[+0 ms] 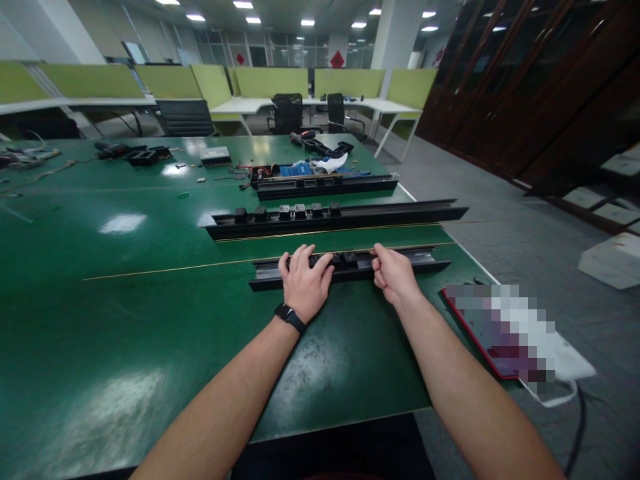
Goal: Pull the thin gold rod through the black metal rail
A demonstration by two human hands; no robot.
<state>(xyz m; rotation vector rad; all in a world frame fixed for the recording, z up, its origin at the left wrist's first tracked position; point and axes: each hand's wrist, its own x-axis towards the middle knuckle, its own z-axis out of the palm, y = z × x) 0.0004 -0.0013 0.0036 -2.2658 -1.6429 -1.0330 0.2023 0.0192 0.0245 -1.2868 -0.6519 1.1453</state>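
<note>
The green table (150, 340) is the biggest thing, cut off at the left side of the view. On it lies the long rail (340, 221), black, with small blocks along its channel. The short rail (350, 275) sits just on the near side of the long rail, its long axis running left to right, nearly parallel, the right end slightly farther away. It is a dark, open channel with shiny inner patches, its middle partly hidden by the hands. To the right of the long rail and nearer lies a red-edged tablet (480, 327), its screen mostly pixelated. Nearer than the long rail, the left hand (306, 283) has its fingers spread over the short rail and its black blocks (349, 257). The right hand (394, 273) has thumb and forefinger pressed together at the short rail, close to a thin yellow rod (200, 267); whether they pinch the rod is too small to tell.
</note>
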